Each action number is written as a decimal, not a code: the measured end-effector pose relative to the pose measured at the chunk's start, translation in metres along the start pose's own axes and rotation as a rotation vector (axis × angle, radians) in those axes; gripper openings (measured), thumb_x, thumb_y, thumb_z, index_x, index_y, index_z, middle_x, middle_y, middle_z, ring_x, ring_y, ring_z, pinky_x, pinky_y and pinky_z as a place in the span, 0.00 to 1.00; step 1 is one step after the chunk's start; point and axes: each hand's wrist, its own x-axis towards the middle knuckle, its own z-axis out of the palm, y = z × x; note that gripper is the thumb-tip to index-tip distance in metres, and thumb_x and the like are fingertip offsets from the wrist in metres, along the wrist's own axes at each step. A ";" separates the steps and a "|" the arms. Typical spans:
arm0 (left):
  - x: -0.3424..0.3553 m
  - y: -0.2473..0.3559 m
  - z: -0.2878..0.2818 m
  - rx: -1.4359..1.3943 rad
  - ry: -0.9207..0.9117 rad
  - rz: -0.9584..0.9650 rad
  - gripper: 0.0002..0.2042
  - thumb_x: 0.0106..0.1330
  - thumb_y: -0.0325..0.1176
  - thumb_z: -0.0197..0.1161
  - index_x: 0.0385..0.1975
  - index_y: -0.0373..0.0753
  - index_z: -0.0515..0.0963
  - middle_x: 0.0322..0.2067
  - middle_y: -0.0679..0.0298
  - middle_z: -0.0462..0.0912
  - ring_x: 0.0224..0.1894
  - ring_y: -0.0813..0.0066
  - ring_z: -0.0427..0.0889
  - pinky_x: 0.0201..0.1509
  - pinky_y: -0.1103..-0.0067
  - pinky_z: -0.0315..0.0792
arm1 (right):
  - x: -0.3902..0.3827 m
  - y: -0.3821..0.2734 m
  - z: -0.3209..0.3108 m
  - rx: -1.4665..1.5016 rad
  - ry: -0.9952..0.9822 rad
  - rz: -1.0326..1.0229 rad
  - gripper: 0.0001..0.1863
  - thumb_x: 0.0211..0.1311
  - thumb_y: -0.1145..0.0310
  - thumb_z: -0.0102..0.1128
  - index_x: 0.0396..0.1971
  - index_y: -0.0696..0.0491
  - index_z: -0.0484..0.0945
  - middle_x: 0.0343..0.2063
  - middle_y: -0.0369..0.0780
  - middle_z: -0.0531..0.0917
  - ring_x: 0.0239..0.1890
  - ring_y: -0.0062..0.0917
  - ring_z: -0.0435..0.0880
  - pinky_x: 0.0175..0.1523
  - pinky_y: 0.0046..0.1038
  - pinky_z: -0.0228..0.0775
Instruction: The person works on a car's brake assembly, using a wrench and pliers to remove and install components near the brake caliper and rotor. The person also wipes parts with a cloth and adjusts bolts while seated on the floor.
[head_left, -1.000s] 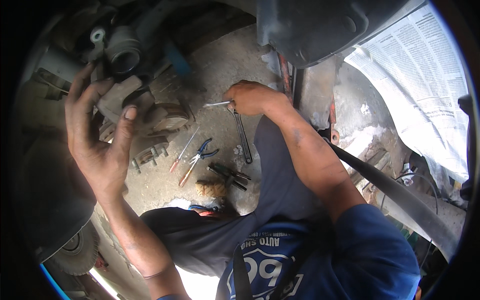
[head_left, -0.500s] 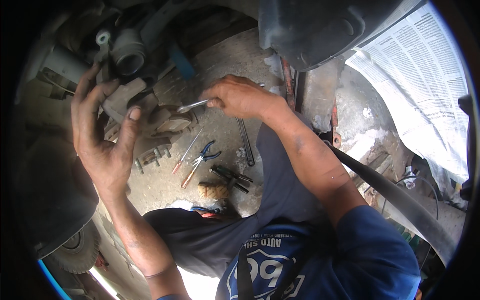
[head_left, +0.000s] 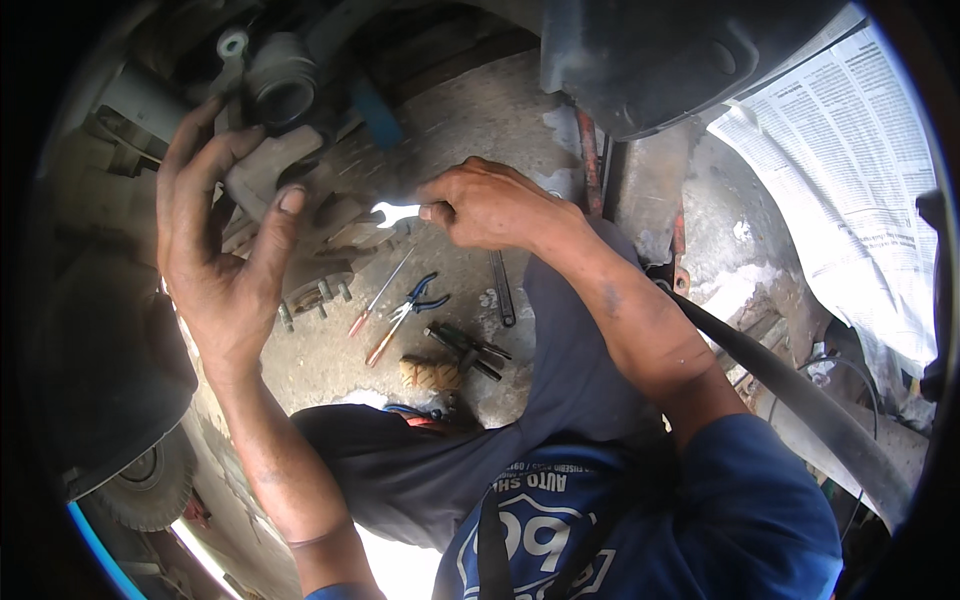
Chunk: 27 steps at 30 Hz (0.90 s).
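right hand point(head_left: 490, 208) raised spanner point(head_left: 397, 212) off ground, toward caliper point(head_left: 262, 175)

You are in a car repair workshop, working low beside a raised vehicle. A bare wheel hub with studs point(head_left: 318, 290) and a brake caliper point(head_left: 275, 130) hang exposed where a wheel has come off. Hand tools lie scattered on the stained concrete floor point(head_left: 480, 120): blue-handled pliers point(head_left: 418, 300), screwdrivers point(head_left: 380, 310) and a long spanner point(head_left: 502, 288). A dark vehicle body panel point(head_left: 660, 50) overhangs the floor, newspaper sheets point(head_left: 850, 170) are spread at your right, and a tyre point(head_left: 150, 490) shows at lower left.
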 end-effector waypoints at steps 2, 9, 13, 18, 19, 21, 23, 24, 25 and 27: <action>0.001 0.002 0.002 0.001 -0.007 -0.013 0.22 0.59 0.28 0.76 0.54 0.39 0.82 0.65 0.52 0.75 0.64 0.58 0.78 0.60 0.66 0.82 | -0.003 -0.003 0.003 0.042 -0.001 0.036 0.16 0.74 0.64 0.56 0.54 0.51 0.84 0.46 0.49 0.88 0.52 0.47 0.86 0.60 0.44 0.77; 0.001 0.002 -0.002 0.087 -0.007 0.029 0.21 0.59 0.29 0.76 0.53 0.39 0.82 0.64 0.52 0.76 0.64 0.56 0.79 0.60 0.66 0.81 | -0.051 -0.014 0.078 0.118 -0.395 -0.123 0.09 0.67 0.66 0.63 0.41 0.55 0.83 0.38 0.50 0.87 0.44 0.43 0.88 0.52 0.45 0.79; 0.000 0.001 -0.004 0.068 0.018 0.023 0.22 0.57 0.28 0.77 0.53 0.40 0.82 0.64 0.52 0.77 0.64 0.56 0.79 0.61 0.66 0.80 | -0.043 0.000 0.061 0.180 0.037 0.011 0.16 0.70 0.59 0.64 0.46 0.56 0.83 0.37 0.48 0.86 0.43 0.44 0.87 0.52 0.42 0.78; 0.001 0.004 0.003 0.074 0.041 -0.016 0.22 0.56 0.27 0.76 0.53 0.42 0.83 0.63 0.54 0.77 0.63 0.57 0.80 0.61 0.68 0.80 | 0.004 -0.011 0.096 0.220 0.646 -0.088 0.18 0.70 0.59 0.65 0.53 0.54 0.83 0.37 0.45 0.84 0.40 0.42 0.86 0.52 0.41 0.78; 0.000 0.006 0.001 0.050 0.038 -0.043 0.22 0.56 0.27 0.76 0.52 0.42 0.84 0.63 0.54 0.78 0.63 0.57 0.80 0.61 0.67 0.80 | 0.010 -0.016 0.103 0.152 0.747 -0.087 0.18 0.70 0.60 0.66 0.53 0.54 0.83 0.37 0.44 0.84 0.39 0.41 0.86 0.51 0.41 0.78; 0.000 0.008 -0.003 0.000 0.031 -0.095 0.21 0.56 0.27 0.76 0.52 0.42 0.84 0.63 0.54 0.78 0.63 0.57 0.80 0.61 0.67 0.79 | 0.009 -0.011 0.106 0.206 0.676 -0.080 0.17 0.71 0.62 0.64 0.55 0.53 0.84 0.38 0.43 0.84 0.39 0.39 0.86 0.51 0.38 0.78; -0.002 0.007 -0.003 0.008 0.039 -0.084 0.22 0.55 0.26 0.76 0.52 0.42 0.84 0.63 0.55 0.79 0.62 0.58 0.81 0.60 0.67 0.79 | -0.003 0.008 0.089 0.208 0.531 -0.074 0.16 0.72 0.63 0.63 0.54 0.53 0.84 0.38 0.43 0.84 0.40 0.39 0.86 0.51 0.37 0.78; -0.002 0.009 -0.002 0.008 0.043 -0.087 0.22 0.55 0.26 0.76 0.52 0.42 0.84 0.62 0.56 0.79 0.62 0.57 0.81 0.60 0.67 0.79 | -0.008 0.017 0.075 0.123 0.484 -0.119 0.16 0.73 0.64 0.61 0.55 0.52 0.84 0.38 0.43 0.84 0.40 0.39 0.86 0.51 0.37 0.78; -0.001 0.009 -0.002 0.011 0.048 -0.084 0.22 0.55 0.26 0.76 0.52 0.42 0.84 0.62 0.56 0.79 0.62 0.57 0.81 0.60 0.68 0.79 | -0.010 0.019 0.067 0.067 0.452 -0.123 0.15 0.73 0.64 0.61 0.54 0.52 0.84 0.38 0.43 0.84 0.40 0.39 0.86 0.51 0.38 0.78; -0.002 0.007 -0.002 0.021 0.053 -0.064 0.22 0.54 0.26 0.76 0.52 0.43 0.83 0.62 0.56 0.79 0.61 0.57 0.81 0.60 0.67 0.79 | -0.010 0.020 0.058 -0.045 0.386 -0.133 0.15 0.72 0.65 0.61 0.53 0.52 0.85 0.38 0.43 0.85 0.42 0.39 0.86 0.51 0.39 0.79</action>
